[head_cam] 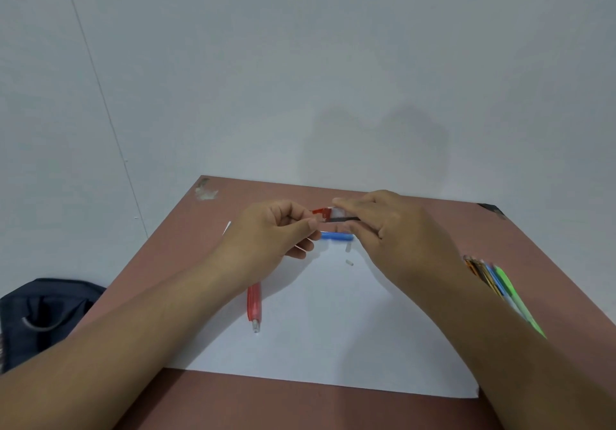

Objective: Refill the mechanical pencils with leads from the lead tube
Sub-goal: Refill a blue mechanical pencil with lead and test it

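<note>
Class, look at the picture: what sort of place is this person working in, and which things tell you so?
Probably a plain desk against a wall: a brown table, a white paper sheet, and spare pencils lying beside it.

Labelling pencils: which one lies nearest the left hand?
The red pencil, alone on the paper just below the left hand; the blue one lies between both hands.

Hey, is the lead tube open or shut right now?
Open: the red cap is swung off the tube end, and dark leads show inside the clear body between both hands.
</note>
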Available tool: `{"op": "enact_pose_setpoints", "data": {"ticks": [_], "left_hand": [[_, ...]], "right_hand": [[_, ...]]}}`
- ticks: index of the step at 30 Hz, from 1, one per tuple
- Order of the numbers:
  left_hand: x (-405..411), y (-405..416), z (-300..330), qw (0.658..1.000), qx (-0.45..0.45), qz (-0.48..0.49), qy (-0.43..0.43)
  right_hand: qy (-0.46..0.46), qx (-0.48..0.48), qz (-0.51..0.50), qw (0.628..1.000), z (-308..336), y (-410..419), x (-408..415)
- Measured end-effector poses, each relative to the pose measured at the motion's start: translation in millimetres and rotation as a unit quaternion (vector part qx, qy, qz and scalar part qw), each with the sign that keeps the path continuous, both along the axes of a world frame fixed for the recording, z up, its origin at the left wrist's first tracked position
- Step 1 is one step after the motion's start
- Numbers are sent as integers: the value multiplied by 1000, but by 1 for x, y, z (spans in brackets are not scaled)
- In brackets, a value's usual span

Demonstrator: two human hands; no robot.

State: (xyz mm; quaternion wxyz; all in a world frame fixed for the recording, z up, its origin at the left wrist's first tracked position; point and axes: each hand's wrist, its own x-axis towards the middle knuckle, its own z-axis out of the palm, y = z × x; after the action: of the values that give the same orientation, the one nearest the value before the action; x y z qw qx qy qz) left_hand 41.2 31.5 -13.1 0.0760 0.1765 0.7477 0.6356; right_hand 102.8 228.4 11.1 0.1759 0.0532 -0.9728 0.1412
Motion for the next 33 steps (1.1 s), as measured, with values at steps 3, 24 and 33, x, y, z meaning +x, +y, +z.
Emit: {"op": "enact_pose_setpoints", "data": {"ticks": [3,24,33], "left_hand": [[-2,0,-1,1000,-12,0,16],[-5,-22,17,990,-21,59,125],[-9,-25,17,991,52,97,81]], "right_hand": [[0,-1,-6,1000,1,0,0],[-1,-37,-41,998,7,5,5],[-17,-190,-38,981,5,3,5]]}}
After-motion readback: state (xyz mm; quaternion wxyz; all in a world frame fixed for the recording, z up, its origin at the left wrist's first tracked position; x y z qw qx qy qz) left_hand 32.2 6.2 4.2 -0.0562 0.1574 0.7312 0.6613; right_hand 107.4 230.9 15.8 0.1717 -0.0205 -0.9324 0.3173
